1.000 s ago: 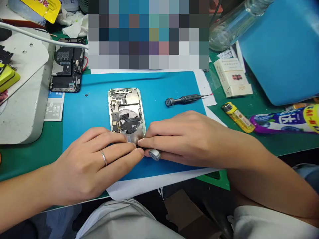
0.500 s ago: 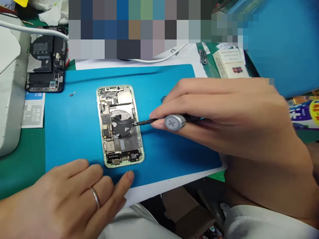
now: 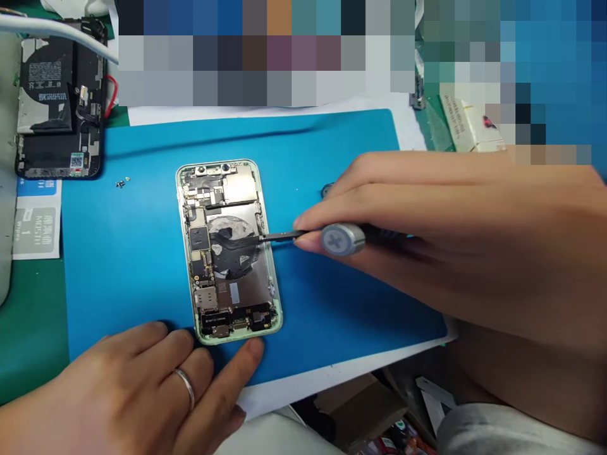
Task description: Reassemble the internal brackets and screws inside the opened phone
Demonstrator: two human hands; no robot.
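An opened phone (image 3: 244, 287) with a pale green frame lies on the blue mat (image 3: 142, 265), its circuit board and a round dark coil exposed. My right hand (image 3: 403, 221) is closed around a screwdriver (image 3: 342, 240), whose grey end cap bears a plus sign. Between thumb and finger the same hand pinches a thin dark strip (image 3: 282, 236) that reaches over the phone's right edge to the coil; whether it is a tool or a flat cable I cannot tell. My left hand (image 3: 156, 379), wearing a ring, rests open at the phone's bottom edge, index finger stretched out, other fingers bent.
Several tiny screws (image 3: 122, 183) lie on the mat left of the phone. Another opened phone part with a battery (image 3: 47, 76) sits at the upper left, under a white cable (image 3: 61, 35). A cigarette-like box (image 3: 467, 120) stands behind my right hand.
The phone appears larger and lower in view, with its bottom edge now close against my left index fingertip. My right hand keeps its grip on the screwdriver and strip.
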